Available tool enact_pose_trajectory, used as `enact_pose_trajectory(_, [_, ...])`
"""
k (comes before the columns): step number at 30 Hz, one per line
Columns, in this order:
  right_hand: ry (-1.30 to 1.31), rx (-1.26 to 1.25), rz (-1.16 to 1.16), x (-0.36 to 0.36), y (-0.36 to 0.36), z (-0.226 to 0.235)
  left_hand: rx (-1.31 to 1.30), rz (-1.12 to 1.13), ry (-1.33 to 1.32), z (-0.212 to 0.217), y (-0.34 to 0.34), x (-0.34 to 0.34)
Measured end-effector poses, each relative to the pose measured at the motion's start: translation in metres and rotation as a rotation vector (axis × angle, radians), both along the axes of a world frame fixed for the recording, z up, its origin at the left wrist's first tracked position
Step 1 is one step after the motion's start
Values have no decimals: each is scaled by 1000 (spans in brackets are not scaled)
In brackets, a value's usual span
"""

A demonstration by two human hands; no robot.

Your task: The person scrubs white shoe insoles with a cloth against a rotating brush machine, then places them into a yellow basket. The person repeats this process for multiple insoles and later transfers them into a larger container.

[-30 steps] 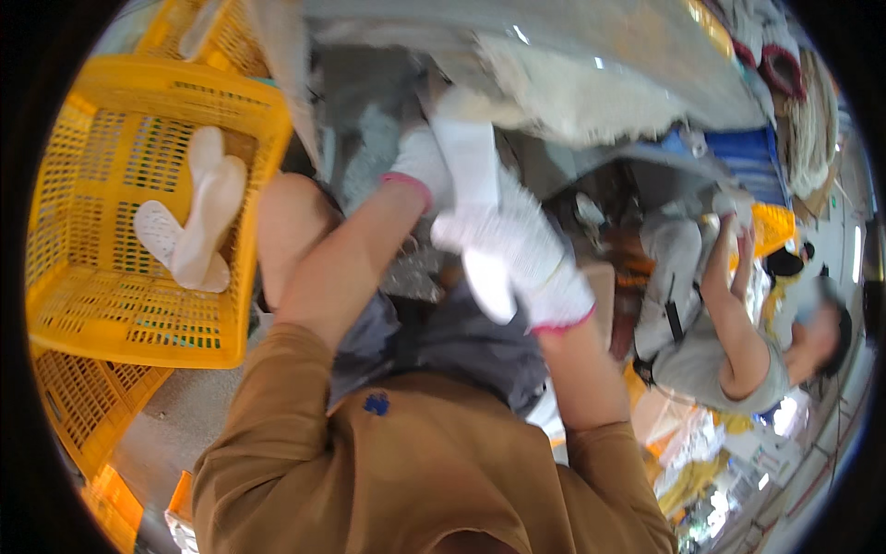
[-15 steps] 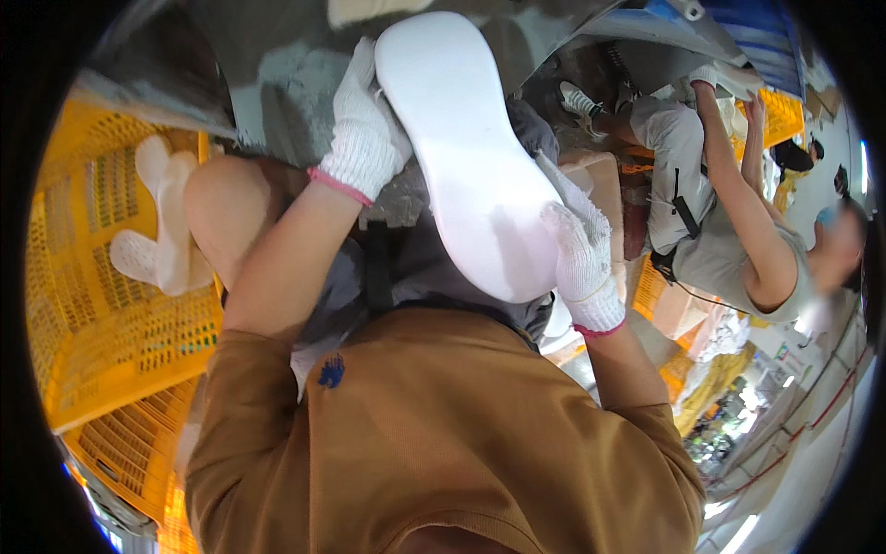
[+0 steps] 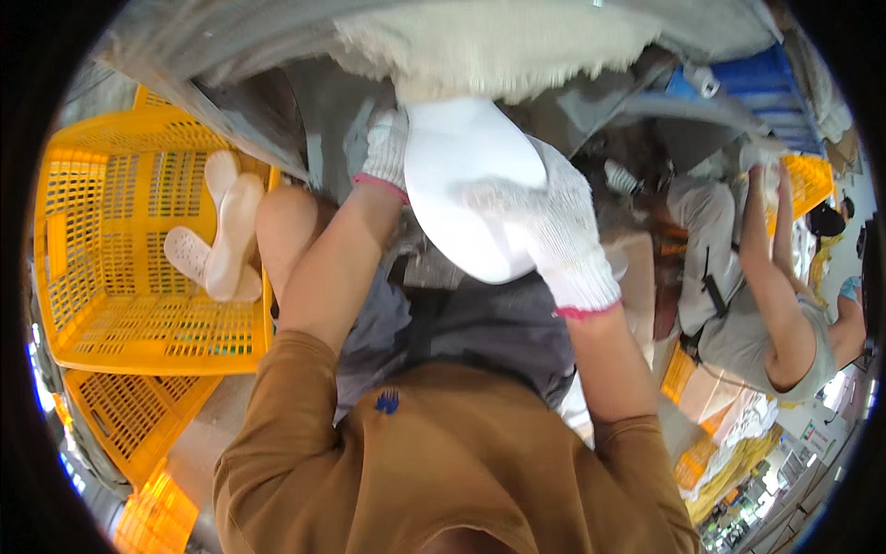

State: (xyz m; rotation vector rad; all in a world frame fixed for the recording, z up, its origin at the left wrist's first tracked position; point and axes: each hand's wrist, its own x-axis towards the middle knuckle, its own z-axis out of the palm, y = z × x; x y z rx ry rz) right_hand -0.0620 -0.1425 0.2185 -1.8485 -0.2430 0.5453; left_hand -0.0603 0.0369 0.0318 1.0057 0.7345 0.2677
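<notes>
Both my hands wear white knit gloves with pink cuffs. My right hand [image 3: 554,226] wraps over the near side of a white shoe sole [image 3: 461,175] held up in front of me. My left hand [image 3: 386,148] grips the sole's left edge, partly hidden behind it. The sole's far end touches a cream, fuzzy-edged pad [image 3: 498,42] on the grey machine above. I sit in a brown shirt and dark shorts, my bare knee below the left forearm.
A yellow plastic crate [image 3: 101,305] at my left holds a few white soles [image 3: 231,231]. More yellow crates [image 3: 120,415] are stacked below it. Another seated person [image 3: 766,314] works at my right beside a yellow crate and blue bins [image 3: 766,83].
The white sole has been lifted and pushed up toward the cream pad on the machine. My right hand slid from its lower end over its side, and my view tilted up.
</notes>
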Motion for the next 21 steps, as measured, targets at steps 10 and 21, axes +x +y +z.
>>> enact_pose_trajectory(10, [-178, -81, -203, -105, -223, -96, -132, -757, 237, 48, -39, -30])
enact_pose_trajectory(21, [459, -1114, 56, -155, -464, -374, 1313, -986, -407, 97, -52, -85])
